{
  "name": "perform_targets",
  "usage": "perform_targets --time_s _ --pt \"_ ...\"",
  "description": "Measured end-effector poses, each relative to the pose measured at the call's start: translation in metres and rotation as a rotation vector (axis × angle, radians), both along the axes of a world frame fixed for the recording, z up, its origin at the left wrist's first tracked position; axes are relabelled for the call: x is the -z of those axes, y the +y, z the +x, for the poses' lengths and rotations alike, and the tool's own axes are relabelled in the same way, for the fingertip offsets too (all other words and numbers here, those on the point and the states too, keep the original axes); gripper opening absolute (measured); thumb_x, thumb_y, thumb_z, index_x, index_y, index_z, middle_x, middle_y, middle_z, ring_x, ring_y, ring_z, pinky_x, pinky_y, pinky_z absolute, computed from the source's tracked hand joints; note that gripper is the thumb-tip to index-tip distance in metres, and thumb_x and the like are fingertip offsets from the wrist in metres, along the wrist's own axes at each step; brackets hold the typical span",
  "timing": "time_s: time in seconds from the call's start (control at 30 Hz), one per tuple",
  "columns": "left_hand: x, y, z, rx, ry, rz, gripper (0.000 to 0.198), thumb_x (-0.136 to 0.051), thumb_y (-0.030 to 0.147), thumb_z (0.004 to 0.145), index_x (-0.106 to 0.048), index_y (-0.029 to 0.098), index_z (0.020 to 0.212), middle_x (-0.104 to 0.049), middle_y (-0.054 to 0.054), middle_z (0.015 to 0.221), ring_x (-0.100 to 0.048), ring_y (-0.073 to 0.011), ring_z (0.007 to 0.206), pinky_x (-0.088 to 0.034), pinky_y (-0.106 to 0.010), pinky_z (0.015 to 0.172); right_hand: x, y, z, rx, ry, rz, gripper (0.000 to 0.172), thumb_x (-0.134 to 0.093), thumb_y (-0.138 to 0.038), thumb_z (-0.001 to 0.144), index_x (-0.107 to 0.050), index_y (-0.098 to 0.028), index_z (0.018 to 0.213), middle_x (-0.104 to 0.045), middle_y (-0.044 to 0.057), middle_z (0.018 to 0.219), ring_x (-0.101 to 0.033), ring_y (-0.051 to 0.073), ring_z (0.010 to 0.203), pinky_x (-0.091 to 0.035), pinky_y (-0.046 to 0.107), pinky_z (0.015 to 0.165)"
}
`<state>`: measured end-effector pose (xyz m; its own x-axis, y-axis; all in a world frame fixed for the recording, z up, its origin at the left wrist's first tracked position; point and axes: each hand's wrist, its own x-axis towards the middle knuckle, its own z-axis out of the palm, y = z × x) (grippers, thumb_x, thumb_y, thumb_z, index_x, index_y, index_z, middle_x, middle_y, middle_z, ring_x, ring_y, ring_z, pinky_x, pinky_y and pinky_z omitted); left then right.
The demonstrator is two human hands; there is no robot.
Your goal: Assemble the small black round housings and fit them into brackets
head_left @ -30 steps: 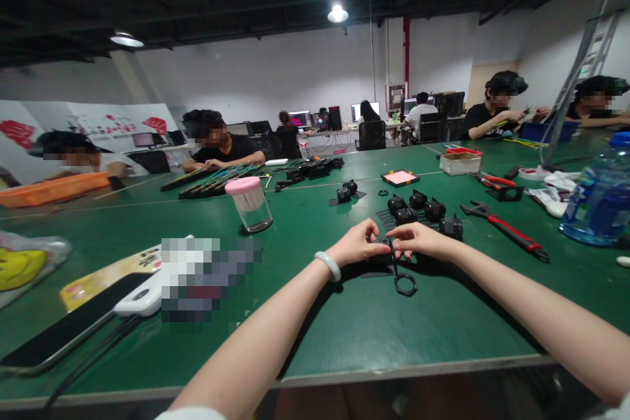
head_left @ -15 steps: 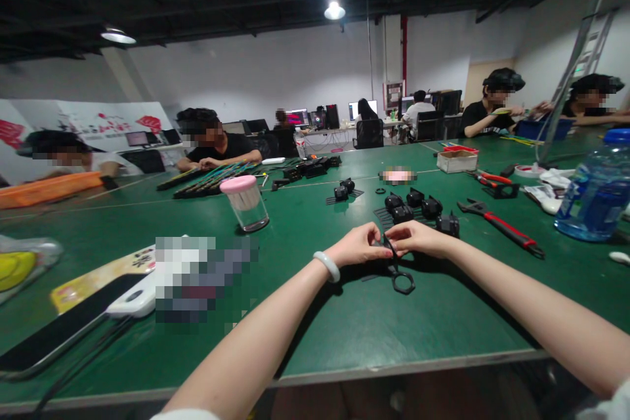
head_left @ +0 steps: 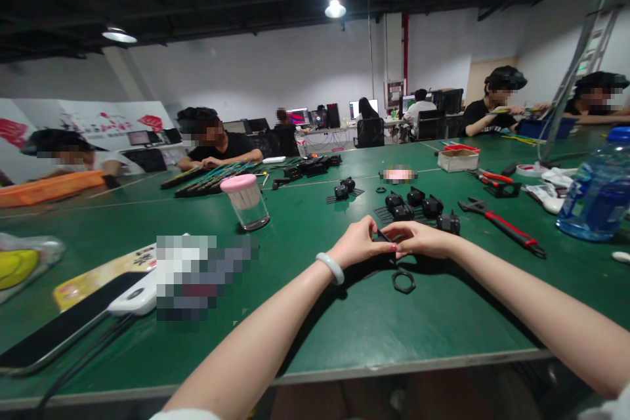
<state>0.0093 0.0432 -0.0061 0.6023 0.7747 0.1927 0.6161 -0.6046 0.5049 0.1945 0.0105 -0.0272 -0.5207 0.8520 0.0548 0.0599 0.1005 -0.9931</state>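
Note:
A small black part (head_left: 386,237) is pinched between my two hands, mostly hidden by the fingers. My left hand (head_left: 363,241), with a pale bangle at the wrist, closes on its left side. My right hand (head_left: 414,239) grips it from the right, and the thumbs meet at the near side. Just below the hands, a black hexagonal ring (head_left: 404,282) lies flat on the green table (head_left: 374,335). Beyond my right hand sit several black round-bodied parts (head_left: 403,211), some with thin prongs.
A wrench (head_left: 512,231) and a blue water bottle (head_left: 595,190) lie to the right. A pink-lidded jar (head_left: 246,203) stands left of my hands. A phone (head_left: 63,328) and cables are at the left. Co-workers sit across the table.
The black part between my hands has tilted, and my fingertips have drawn closer together around it. The hexagonal ring stays in place.

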Motion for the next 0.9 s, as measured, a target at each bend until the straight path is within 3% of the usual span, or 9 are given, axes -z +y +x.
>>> perform_targets --time_s 0.27,0.37,0.5,0.7,0.9 --pt "-0.001 0.000 -0.002 0.062 0.011 -0.075 0.063 -0.058 0.060 0.056 -0.046 0.015 0.098 -0.055 -0.001 0.077 -0.052 -0.0145 0.064 -0.037 -0.022 0.051 0.004 -0.001 -0.003 0.006 0.010 0.031 0.042 -0.065 -0.024 0.061 -0.050 -0.016 0.099 -0.053 0.005 0.097 -0.054 0.016 0.085 -0.047 0.033 0.074" --pt "-0.004 -0.006 0.000 0.131 0.008 -0.075 0.067 -0.061 0.055 0.056 -0.043 0.016 0.107 -0.056 -0.005 0.093 -0.055 -0.0177 0.079 -0.042 -0.025 0.064 0.005 0.001 -0.004 0.046 -0.018 0.065 0.035 -0.066 -0.025 0.060 -0.051 -0.016 0.090 -0.054 0.003 0.090 -0.054 0.015 0.080 -0.046 0.031 0.072" --pt "-0.004 -0.011 0.003 0.203 0.010 -0.033 0.068 -0.067 0.046 0.053 -0.042 0.018 0.109 -0.050 -0.007 0.109 -0.049 -0.0219 0.097 -0.038 -0.029 0.081 0.007 0.002 -0.007 0.081 -0.067 0.103 0.030 -0.065 -0.026 0.060 -0.049 -0.016 0.083 -0.054 0.001 0.080 -0.054 0.014 0.073 -0.045 0.029 0.067" --pt "0.001 -0.008 0.001 0.236 0.091 -0.037 0.047 -0.063 0.040 0.059 -0.046 0.016 0.096 -0.056 -0.003 0.087 -0.053 -0.0184 0.076 -0.040 -0.025 0.062 0.006 0.003 -0.009 0.060 -0.170 0.157 0.028 -0.061 -0.031 0.064 -0.045 -0.018 0.082 -0.051 -0.001 0.076 -0.051 0.012 0.066 -0.045 0.025 0.058" --pt "0.001 0.002 -0.008 0.236 0.155 -0.043 0.047 -0.064 0.035 0.055 -0.044 0.017 0.093 -0.052 0.002 0.076 -0.047 -0.0136 0.064 -0.035 -0.022 0.052 -0.005 -0.004 0.003 -0.009 -0.354 0.239 0.032 -0.066 -0.036 0.061 -0.045 -0.017 0.075 -0.044 -0.005 0.065 -0.040 0.008 0.055 -0.033 0.019 0.048"
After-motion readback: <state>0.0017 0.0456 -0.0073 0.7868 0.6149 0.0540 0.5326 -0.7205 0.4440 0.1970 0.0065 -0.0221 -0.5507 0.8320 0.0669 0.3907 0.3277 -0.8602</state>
